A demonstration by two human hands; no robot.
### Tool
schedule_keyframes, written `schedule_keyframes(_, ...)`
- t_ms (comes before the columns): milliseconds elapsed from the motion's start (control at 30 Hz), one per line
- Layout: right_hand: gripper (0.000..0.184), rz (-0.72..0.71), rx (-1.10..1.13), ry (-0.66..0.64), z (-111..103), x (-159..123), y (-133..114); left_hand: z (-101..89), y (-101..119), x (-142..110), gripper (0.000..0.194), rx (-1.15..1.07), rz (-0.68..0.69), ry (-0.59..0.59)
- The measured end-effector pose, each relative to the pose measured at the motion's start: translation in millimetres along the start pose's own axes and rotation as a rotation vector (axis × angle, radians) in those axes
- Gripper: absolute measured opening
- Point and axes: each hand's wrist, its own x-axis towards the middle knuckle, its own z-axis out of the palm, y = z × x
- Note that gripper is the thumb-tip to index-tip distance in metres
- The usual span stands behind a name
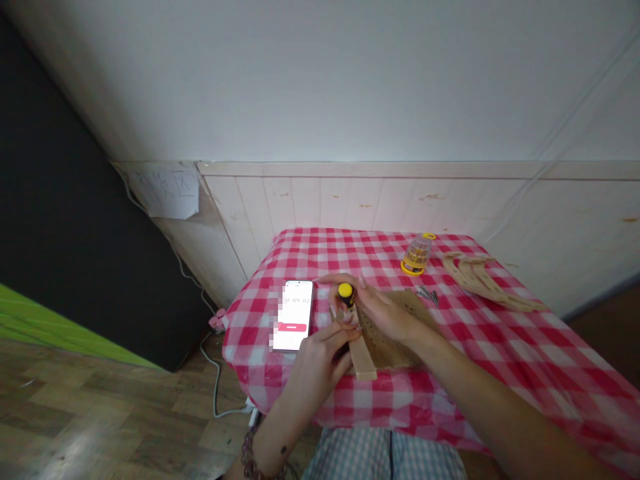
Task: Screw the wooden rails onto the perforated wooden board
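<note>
Clamped over a brown board (395, 343), a wooden strip (365, 363) is being steadied by the left hand (325, 347), presumably against turning, while a yellow-capped tool handle (345, 292) is being encircled by the right hand (387, 313), tightness not tellable. Below a pale wall (380, 100), a checked tablecloth (350, 253) is being occupied by a lit phone (296, 313) and small metal pieces (428, 295).

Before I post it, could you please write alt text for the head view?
The left hand touches a wood strip; the right hand curves around a yellow-topped handle. Left of them lies a phone; a brown board, clear jar and curved wooden pieces share the checked tablecloth.
</note>
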Motion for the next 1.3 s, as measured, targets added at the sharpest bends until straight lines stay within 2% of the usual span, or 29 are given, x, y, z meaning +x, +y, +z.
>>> schedule_keyframes(100, 0.054, 0.004, -0.030, 0.011, 1, 0, -1, -0.4, 0, 0, 0.042, -0.001, -0.008, -0.009)
schedule_keyframes(267, 0.034, -0.061, -0.035, 0.066, -2, 4, -5, 1.0, -2, 0, 0.043, -0.001, 0.007, 0.003)
schedule_keyframes(467, 0.029, -0.035, 0.091, 0.046, -5, 6, -4, 2.5, -2, -1, 0.044, 0.015, 0.016, 0.020)
schedule_keyframes(633, 0.032, -0.082, 0.008, 0.103, -4, 7, 1, 5.0, -4, -3, 0.045, 0.089, 0.088, 0.042)
schedule_keyframes(800, 0.036, -0.118, -0.035, 0.106, 0, 6, 3, 7.3, -4, -7, 0.048, 0.244, 0.177, 0.053)
schedule_keyframes(1000, 0.033, -0.131, -0.030, 0.104, 3, 5, 7, 11.8, 0, -12, 0.047, 0.374, 0.167, 0.069)
schedule_keyframes(1300, 0.037, -0.099, -0.018, 0.295, 9, 13, 8, 12.8, 15, -5, 0.042, 0.437, 0.065, -0.037)
